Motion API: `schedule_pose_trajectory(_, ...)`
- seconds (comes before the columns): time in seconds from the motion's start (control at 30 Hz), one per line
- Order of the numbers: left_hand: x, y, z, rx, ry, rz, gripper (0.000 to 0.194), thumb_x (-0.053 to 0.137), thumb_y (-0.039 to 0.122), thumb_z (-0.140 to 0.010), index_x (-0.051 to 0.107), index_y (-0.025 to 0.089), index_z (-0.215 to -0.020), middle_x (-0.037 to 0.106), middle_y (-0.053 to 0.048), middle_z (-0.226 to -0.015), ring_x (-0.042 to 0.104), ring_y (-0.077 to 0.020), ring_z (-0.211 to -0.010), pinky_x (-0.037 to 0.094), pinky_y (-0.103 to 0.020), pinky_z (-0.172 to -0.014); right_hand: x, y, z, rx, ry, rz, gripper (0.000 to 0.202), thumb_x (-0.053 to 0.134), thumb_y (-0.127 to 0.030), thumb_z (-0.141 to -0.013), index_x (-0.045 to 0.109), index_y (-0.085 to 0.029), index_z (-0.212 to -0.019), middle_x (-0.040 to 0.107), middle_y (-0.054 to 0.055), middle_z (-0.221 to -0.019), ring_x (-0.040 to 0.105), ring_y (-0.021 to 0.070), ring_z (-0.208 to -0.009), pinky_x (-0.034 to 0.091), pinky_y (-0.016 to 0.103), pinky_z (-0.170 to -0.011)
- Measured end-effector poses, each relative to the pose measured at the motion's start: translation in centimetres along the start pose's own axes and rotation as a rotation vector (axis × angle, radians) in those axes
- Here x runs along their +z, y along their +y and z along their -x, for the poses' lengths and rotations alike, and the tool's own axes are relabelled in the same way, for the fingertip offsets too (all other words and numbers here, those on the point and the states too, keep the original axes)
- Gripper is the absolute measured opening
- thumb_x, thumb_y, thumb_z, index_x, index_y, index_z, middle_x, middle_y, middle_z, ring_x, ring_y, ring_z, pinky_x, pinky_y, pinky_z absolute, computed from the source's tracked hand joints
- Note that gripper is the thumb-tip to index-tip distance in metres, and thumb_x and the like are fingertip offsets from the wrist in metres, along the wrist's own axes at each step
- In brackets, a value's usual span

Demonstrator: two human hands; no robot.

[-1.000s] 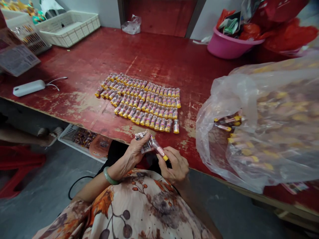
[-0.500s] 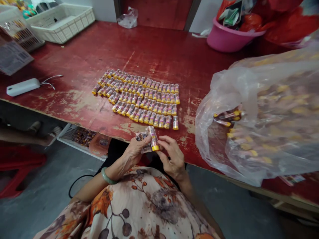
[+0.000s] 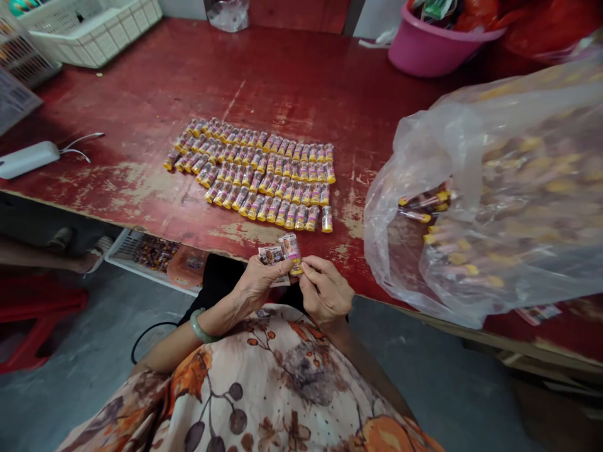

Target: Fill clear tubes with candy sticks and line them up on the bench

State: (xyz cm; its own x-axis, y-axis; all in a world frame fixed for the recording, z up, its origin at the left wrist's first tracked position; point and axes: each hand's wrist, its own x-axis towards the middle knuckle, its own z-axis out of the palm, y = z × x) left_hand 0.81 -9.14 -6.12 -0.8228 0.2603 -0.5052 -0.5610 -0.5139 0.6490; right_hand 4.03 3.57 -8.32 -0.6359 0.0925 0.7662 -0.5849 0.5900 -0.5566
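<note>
Dim, flat light, faint sheen on the red table point(image 3: 353, 81), dark shadow beneath, soft edges

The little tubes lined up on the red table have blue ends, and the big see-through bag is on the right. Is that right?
Not quite: the little tubes lined up on the red table have yellow ends, as the head view shows. The big see-through bag is on the right.

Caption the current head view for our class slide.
Left hand holds printed pieces, right hand touches a yellow-ended tube, near rows of similar tubes on a red table.
</note>
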Motion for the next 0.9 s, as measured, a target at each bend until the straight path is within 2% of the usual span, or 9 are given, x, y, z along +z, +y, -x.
schedule_pose_trajectory(0.2,0.2,-0.1,0.1,-0.010,-0.006,-0.001,0.039,0.090,0.027,-0.046,0.065,0.012,-0.071,0.064,-0.001,-0.066,0.058,-0.0109,-0.057,0.049,-0.023,-0.058,-0.1,0.1,0.3,-0.069,0.018,0.096,0.033,0.060,-0.003,-0.079,0.064,-0.021,-0.106,0.068,0.010,-0.097,0.068,0.0205,-0.081,0.057,0.029,-0.065)
schedule_pose_trajectory(0.4,-0.2,-0.3,0.1,-0.006,-0.017,-0.014,0.039,0.088,0.032,-0.053,0.066,0.011,-0.077,0.064,-0.001,-0.068,0.058,-0.0111,-0.058,0.050,-0.025,-0.061,-0.3,0.0,0.3,-0.166,-0.068,0.273,0.027,0.060,-0.004,-0.081,0.063,-0.014,-0.106,0.069,0.012,-0.095,0.069,0.0199,-0.085,0.056,0.025,-0.072)
schedule_pose_trajectory(0.5,-0.3,-0.5,0.1,0.005,-0.005,-0.017,0.042,0.089,0.033,-0.050,0.065,0.010,-0.076,0.064,-0.002,-0.068,0.059,-0.0116,-0.058,0.050,-0.025,-0.060,-0.1,0.3,0.2,-0.247,-0.059,0.359,0.026,0.062,-0.004,-0.080,0.062,-0.011,-0.105,0.069,0.012,-0.091,0.069,0.0187,-0.082,0.055,0.023,-0.073)
schedule_pose_trajectory(0.63,-0.9,0.0,0.2,0.009,-0.009,-0.068,0.041,0.086,0.038,-0.056,0.065,0.011,-0.077,0.065,-0.003,-0.070,0.059,-0.0114,-0.057,0.050,-0.025,-0.059,0.2,0.5,-0.1,-0.230,-0.128,0.230,0.030,0.061,-0.006,-0.082,0.061,-0.016,-0.110,0.069,0.009,-0.093,0.068,0.0191,-0.087,0.056,0.025,-0.073)
schedule_pose_trajectory(0.7,-2.2,1.3,-0.1,0.028,0.023,-0.126,0.043,0.083,0.042,-0.059,0.064,0.012,-0.083,0.065,-0.003,-0.074,0.059,-0.0119,-0.057,0.050,-0.026,-0.058,0.0,0.6,-0.2,-0.198,-0.187,0.176,0.030,0.063,-0.008,-0.082,0.060,-0.017,-0.110,0.067,0.010,-0.099,0.067,0.0202,-0.091,0.056,0.027,-0.074)
schedule_pose_trajectory(0.77,-4.2,3.7,-0.7,0.127,0.130,-0.229,0.045,0.080,0.046,-0.061,0.063,0.013,-0.086,0.064,-0.003,-0.073,0.057,-0.0113,-0.055,0.048,-0.024,-0.055,-0.3,0.8,0.0,-0.180,-0.207,0.165,0.028,0.066,-0.008,-0.081,0.060,-0.016,-0.108,0.066,0.012,-0.100,0.066,0.0210,-0.091,0.056,0.029,-0.073)
schedule_pose_trajectory(0.83,-6.7,7.2,-1.8,0.316,0.276,-0.446,0.042,0.074,0.050,-0.066,0.061,0.013,-0.080,0.060,-0.001,-0.067,0.052,-0.0092,-0.052,0.043,-0.022,-0.052,-0.6,1.2,0.3,-0.155,-0.199,0.146,0.023,0.066,-0.007,-0.081,0.060,-0.014,-0.103,0.066,0.012,-0.096,0.066,0.0202,-0.087,0.055,0.029,-0.071)
schedule_pose_trajectory(0.9,-9.1,11.1,-3.2,0.480,0.406,-0.773,0.040,0.064,0.053,-0.074,0.059,0.014,-0.073,0.055,0.001,-0.060,0.049,-0.0080,-0.050,0.040,-0.020,-0.051,-0.7,1.5,0.6,-0.121,-0.192,0.112,0.016,0.063,-0.006,-0.083,0.061,-0.013,-0.097,0.065,0.011,-0.091,0.065,0.0183,-0.082,0.055,0.029,-0.071)
